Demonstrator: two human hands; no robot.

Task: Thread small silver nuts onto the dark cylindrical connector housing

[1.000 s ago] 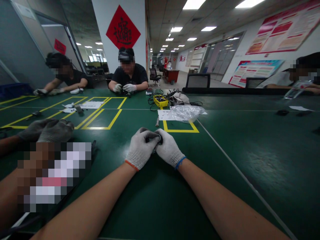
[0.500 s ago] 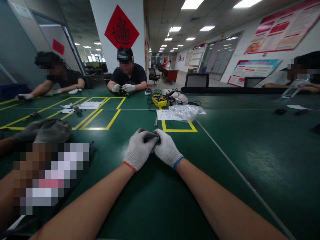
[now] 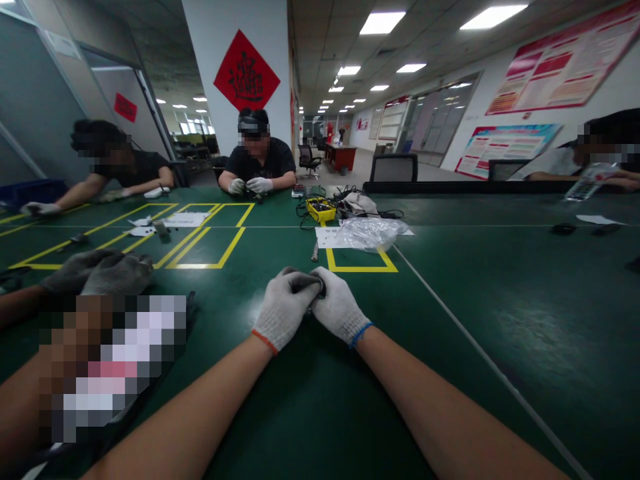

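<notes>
Both L hand (image 3: 284, 305) & R hand (image 3: 341, 307) grip dk pt (image 3: 323, 288); yellow box (image 3: 323, 216) contents blurry.

Gloved hands (image 3: 285, 303) (image 3: 340, 303): matt knitted cloth. Counter (image 3: 220, 313): smooth, faintly glossy. From hands, twelve o'clock, metallic-looking cylinder (image 3: 315, 251); between one and two, crinkled glossy plastic film (image 3: 373, 235).

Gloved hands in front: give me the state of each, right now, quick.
Left hand: closed, fingers on a small dark part.
Right hand: closed on the same dark part, mostly hidden by the gloves.
</notes>
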